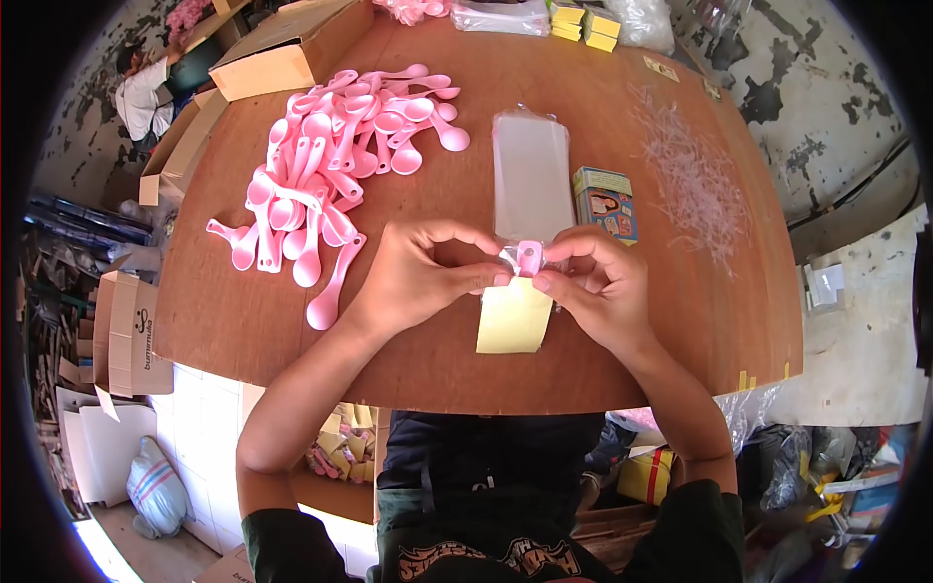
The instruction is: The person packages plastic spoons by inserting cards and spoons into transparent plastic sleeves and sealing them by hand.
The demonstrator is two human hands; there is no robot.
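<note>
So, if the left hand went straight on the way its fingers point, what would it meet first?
The left hand would probably meet the pink handle end first, with the right hand just beyond. Depth is hard to judge from this one view.

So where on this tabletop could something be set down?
The tabletop shows bare wood front right, between right forearm, pale strands and edge; front left, between spoon pile, left forearm and edge; and a strip between pile and clear bags. It's crowded at the pile and mid-front, where left hand, right hand, yellow card and small box cluster.
</note>
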